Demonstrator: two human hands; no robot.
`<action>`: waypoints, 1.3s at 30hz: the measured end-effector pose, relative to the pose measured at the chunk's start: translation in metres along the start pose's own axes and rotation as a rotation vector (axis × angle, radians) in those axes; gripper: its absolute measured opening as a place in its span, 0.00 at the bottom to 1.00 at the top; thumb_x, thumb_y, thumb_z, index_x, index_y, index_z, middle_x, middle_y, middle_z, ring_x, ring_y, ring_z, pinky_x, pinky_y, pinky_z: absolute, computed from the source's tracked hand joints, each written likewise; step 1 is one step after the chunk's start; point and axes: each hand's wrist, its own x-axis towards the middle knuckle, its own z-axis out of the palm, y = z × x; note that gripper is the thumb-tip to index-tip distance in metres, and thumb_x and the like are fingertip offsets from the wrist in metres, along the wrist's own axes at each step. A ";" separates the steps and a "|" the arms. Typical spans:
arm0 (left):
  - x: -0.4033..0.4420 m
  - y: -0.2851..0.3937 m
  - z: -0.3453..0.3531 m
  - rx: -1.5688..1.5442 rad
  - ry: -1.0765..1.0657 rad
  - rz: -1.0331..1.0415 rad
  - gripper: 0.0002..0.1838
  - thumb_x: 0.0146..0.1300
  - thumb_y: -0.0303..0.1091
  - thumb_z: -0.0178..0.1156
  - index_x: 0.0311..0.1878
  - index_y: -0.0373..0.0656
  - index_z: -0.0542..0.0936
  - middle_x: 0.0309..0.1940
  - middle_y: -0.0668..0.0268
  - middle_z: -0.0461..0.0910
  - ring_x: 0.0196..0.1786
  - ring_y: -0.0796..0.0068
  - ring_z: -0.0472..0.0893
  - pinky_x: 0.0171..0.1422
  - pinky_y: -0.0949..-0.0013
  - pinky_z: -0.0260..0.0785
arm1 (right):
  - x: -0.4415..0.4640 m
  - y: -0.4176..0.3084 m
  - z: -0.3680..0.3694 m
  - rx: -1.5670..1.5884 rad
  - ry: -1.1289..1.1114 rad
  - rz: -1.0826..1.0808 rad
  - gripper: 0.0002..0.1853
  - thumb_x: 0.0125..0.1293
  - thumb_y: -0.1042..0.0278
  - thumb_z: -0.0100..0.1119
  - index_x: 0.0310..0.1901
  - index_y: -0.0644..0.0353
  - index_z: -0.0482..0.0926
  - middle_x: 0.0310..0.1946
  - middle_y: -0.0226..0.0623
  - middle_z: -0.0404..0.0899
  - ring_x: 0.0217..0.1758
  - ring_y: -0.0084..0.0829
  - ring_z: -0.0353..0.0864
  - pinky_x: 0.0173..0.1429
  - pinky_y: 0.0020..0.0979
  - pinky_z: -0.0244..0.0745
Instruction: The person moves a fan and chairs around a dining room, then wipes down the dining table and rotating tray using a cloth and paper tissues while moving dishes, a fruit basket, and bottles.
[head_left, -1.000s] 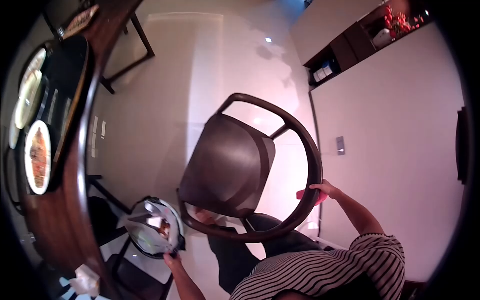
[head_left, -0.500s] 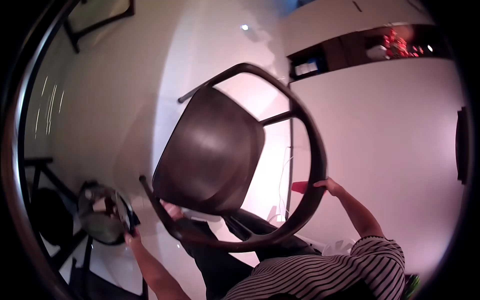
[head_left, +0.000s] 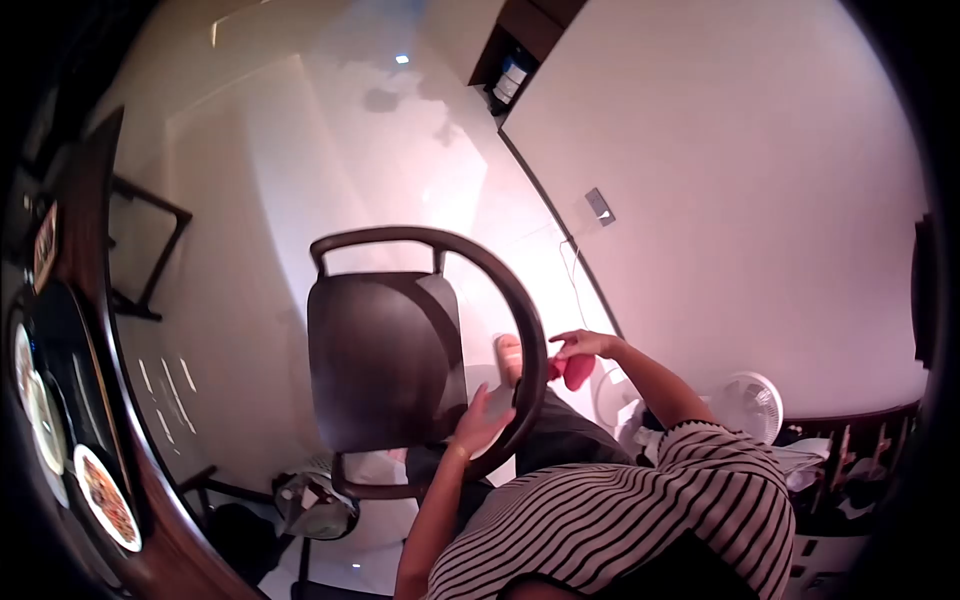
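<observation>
A dark brown chair with a curved back rail [head_left: 525,310] and a smooth seat [head_left: 385,360] stands before me. My left hand [head_left: 482,425] is at the near part of the rail, its fingers stretched out and slightly blurred; whether it touches the wood I cannot tell. Just beyond the rail's right side is my right hand [head_left: 588,345], fingers bent in a pinch. A soft-looking red cloth [head_left: 577,372] hangs from those fingers. A foot in a pinkish slipper [head_left: 510,355] shows through the gap between seat and rail.
At the left, a dark wooden table [head_left: 150,480] bears plates of food [head_left: 107,497]. A bag-like bundle [head_left: 315,505] sits low beside another dark chair [head_left: 240,535]. A white fan [head_left: 750,408] stands at right. A cable [head_left: 575,285] hangs from a wall socket [head_left: 600,206].
My left hand has left the bundle at lower left and come to the chair's rail. My right hand has come off the rail with the red cloth. The chair appears turned and lower in view.
</observation>
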 end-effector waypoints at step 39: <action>0.904 0.457 0.224 -0.472 0.273 -0.068 0.34 0.48 0.51 0.68 0.48 0.38 0.66 0.36 0.61 0.66 0.37 0.68 0.72 0.49 0.61 0.76 | -0.086 0.282 -0.195 1.427 0.770 0.440 0.18 0.62 0.59 0.62 0.44 0.68 0.81 0.39 0.39 0.82 0.41 0.28 0.80 0.48 0.29 0.75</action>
